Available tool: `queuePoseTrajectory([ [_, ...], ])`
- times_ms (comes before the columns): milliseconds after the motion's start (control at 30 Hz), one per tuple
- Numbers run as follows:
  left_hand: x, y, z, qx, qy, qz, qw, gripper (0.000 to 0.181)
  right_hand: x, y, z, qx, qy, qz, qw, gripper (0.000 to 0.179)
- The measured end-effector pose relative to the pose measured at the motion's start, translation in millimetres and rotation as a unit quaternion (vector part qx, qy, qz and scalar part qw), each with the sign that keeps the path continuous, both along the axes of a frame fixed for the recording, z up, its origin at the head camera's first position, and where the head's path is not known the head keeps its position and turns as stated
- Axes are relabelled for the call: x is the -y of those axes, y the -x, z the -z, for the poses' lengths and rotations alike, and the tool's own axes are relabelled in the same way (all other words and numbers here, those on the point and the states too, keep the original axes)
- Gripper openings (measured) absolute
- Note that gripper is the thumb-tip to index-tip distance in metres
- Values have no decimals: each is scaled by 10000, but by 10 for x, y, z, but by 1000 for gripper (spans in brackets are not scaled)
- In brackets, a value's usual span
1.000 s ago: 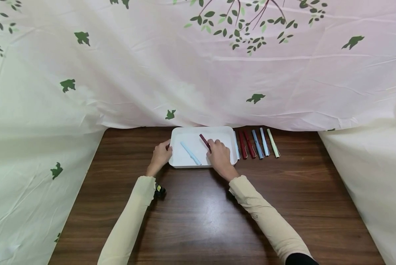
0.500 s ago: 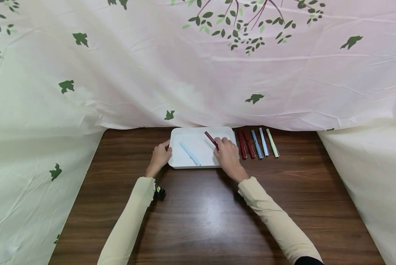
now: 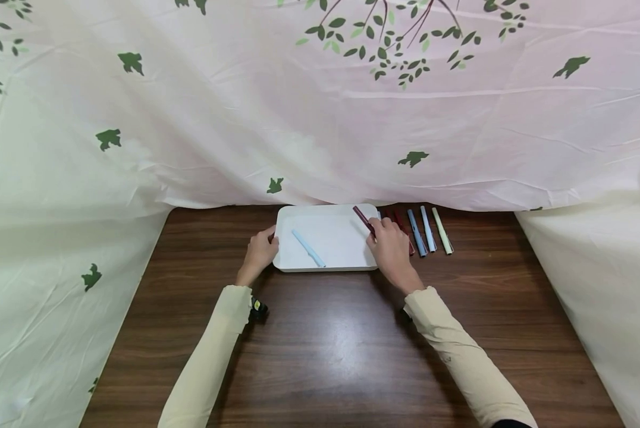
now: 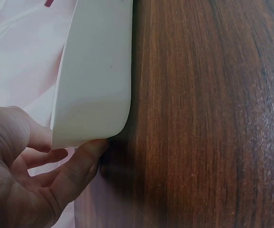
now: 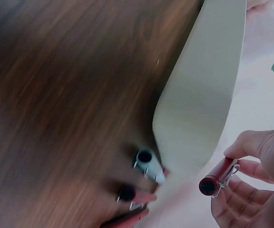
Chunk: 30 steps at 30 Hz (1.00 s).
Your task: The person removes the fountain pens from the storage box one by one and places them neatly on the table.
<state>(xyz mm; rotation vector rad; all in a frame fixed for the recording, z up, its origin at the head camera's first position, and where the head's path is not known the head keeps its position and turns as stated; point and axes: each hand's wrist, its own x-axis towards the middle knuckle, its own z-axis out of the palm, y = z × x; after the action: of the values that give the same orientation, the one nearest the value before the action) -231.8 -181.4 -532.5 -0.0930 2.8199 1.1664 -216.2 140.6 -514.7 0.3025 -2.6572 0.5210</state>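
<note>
My right hand (image 3: 392, 249) pinches a dark red pen (image 3: 363, 219) over the right end of a white tray (image 3: 341, 244). In the right wrist view the pen's round black end and silver clip (image 5: 226, 180) show between thumb and fingers, beside the tray's outer wall. A light blue pen (image 3: 308, 247) lies slanted inside the tray. At the tray's left end my left hand (image 3: 260, 249) grips the edge. The left wrist view has the thumb at the rim and fingers under the tray's corner (image 4: 91, 121).
Right of the tray, pens lie in a row on the dark wooden table (image 3: 309, 356): red pens (image 3: 404, 229) partly behind my right hand, a blue pen (image 3: 417, 233), a pale blue pen (image 3: 428, 229) and a pale green pen (image 3: 442, 232). A patterned cloth (image 3: 320, 142) hangs behind.
My right hand has moved right with the dark red pen, from above the tray's middle to its right edge, now covering part of the red pens. The left hand and tray stay put.
</note>
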Motion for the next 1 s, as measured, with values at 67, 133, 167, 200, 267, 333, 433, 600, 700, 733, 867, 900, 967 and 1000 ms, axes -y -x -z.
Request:
queuePoseTrajectory([
  [67,1,0,0,-8,-11,0,10000,46,-69,12,0,-56,53,24,10000,28],
  [133,4,1,2,-8,-15,-2,10000,46,-130,21,-1,-98,101,51,9999,28],
  [167,7,1,4,-9,-4,-4,10000,46,-161,24,-1,-119,128,66,9998,27],
  [200,9,1,6,-2,5,0,10000,46,-191,28,1,-161,153,81,9997,27],
  [267,11,-4,7,12,-26,-18,10000,46,-246,34,0,-200,231,81,9995,27],
  [333,15,-7,10,20,-30,-31,10000,46,-303,44,-4,-191,296,73,9994,27],
  [433,17,-13,12,3,-96,-28,9999,46,-401,66,-14,-45,448,117,9989,26],
  [600,8,-21,19,-50,-166,25,9998,47,-615,99,-8,398,725,321,9961,26],
  [700,8,-17,25,-64,-121,10,9999,47,-742,102,-3,635,815,451,9936,26],
  [733,6,-15,25,-66,-110,2,9999,46,-784,101,-1,695,843,511,9927,27],
  [867,1,-9,22,-53,-78,0,10000,47,-944,92,-13,901,883,796,9888,27],
  [900,0,-9,20,-49,-84,1,10000,47,-984,93,-14,944,868,854,9881,27],
  [967,4,-3,18,-43,-92,12,9999,47,-1061,99,-20,1000,844,953,9868,26],
  [1000,9,-3,19,-31,-119,-1,9999,47,-1097,103,-22,1029,845,986,9862,26],
])
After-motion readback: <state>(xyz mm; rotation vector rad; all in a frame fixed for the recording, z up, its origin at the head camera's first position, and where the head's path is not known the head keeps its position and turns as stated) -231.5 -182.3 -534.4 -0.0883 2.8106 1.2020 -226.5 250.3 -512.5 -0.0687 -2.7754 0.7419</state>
